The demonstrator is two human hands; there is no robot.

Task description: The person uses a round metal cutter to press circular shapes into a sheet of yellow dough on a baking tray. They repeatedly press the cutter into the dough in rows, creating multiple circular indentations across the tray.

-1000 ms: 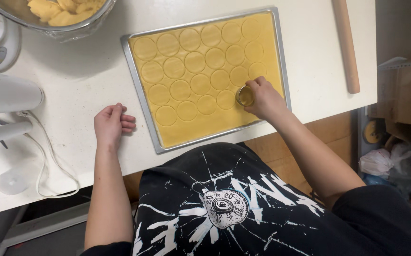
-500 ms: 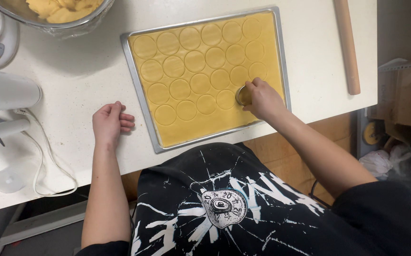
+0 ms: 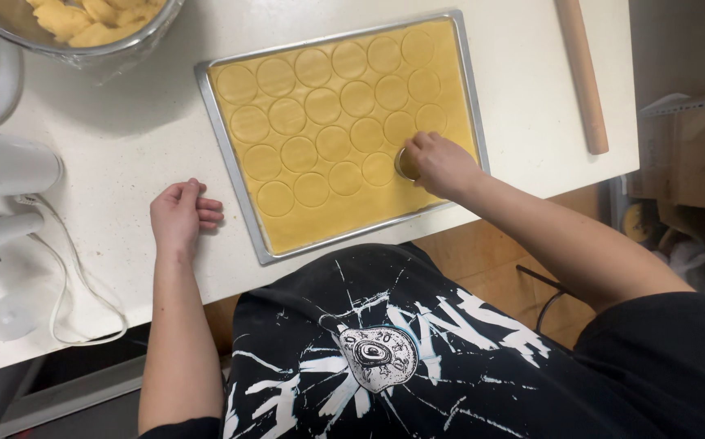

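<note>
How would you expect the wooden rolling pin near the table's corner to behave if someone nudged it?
The rolling pin is a plain round wooden cylinder, so it would probably roll sideways. It lies close to the edge of the white table, so it might roll off. It looks stiff and solid, unlikely to bend.

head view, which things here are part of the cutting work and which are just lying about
In use:
right hand pressing a round metal cutter
yellow dough sheet marked with circles
rectangular metal baking tray

Lying about:
left hand, resting on the white counter
wooden rolling pin
glass bowl of dough pieces
white mixer with cord
</note>
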